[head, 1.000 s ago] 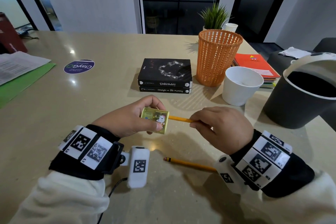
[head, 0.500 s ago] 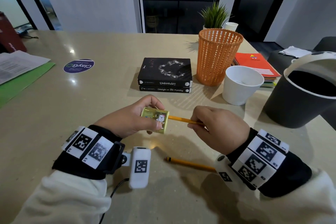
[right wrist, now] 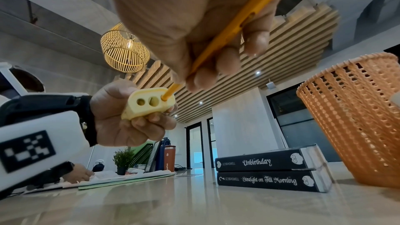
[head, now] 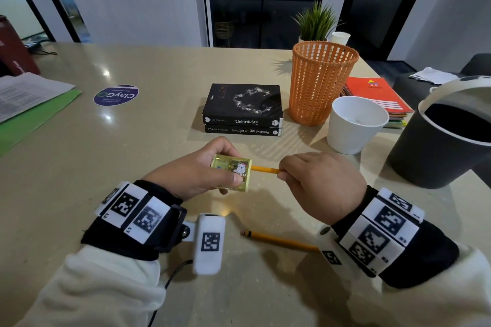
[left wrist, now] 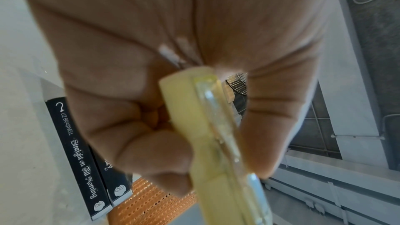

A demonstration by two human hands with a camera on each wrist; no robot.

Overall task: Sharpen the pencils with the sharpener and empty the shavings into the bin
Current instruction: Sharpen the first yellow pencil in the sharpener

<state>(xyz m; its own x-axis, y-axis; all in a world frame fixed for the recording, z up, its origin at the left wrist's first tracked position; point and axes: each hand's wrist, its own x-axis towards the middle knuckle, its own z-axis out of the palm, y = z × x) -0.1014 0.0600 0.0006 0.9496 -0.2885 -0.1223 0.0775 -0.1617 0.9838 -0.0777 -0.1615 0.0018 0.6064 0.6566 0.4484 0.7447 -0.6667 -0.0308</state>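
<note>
Steadily, my left hand clamps the sharpener; my right hand pinches the pencil, which I should twist straight.

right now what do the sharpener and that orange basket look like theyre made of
Sharpener: likely plastic, a translucent yellow shell with a glossy face and a printed cartoon sticker; opaque pale yellow on the end with the holes. Orange basket: probably moulded plastic, matte, with an even perforated lattice and a woven-look rim.
</note>
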